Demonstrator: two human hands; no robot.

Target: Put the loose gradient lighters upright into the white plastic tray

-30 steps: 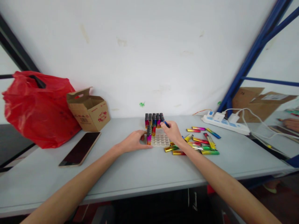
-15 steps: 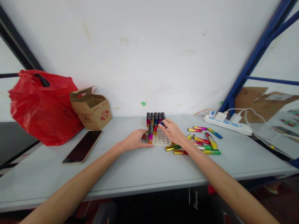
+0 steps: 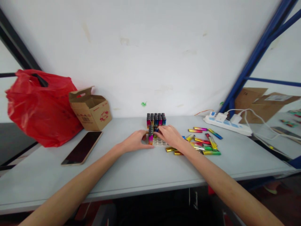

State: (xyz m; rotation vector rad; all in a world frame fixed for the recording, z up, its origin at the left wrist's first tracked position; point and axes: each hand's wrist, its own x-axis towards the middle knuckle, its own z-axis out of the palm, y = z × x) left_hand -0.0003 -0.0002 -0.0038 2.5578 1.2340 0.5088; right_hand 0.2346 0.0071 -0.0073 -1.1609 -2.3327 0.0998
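Note:
A white holed tray point(image 3: 159, 142) lies mid-table. Several colourful lighters point(image 3: 155, 120) stand upright in its far rows, and a few more stand at its left front. My left hand point(image 3: 136, 142) rests against the tray's left side, fingers touching it. My right hand point(image 3: 169, 135) is over the tray, its fingertips pinched on a blue lighter point(image 3: 156, 129) at the second row. A pile of loose metallic lighters point(image 3: 204, 143) lies flat just right of my right hand.
A dark phone point(image 3: 81, 148) lies at the left. Behind it stand an open cardboard box point(image 3: 90, 109) and a red plastic bag point(image 3: 39, 107). A white power strip point(image 3: 227, 124) with plugged cables sits at the back right, beside a blue metal frame point(image 3: 254, 56).
My right hand has moved left and down from the tray's far right corner to its second row, carrying the blue lighter. My left hand has stayed at the tray's side.

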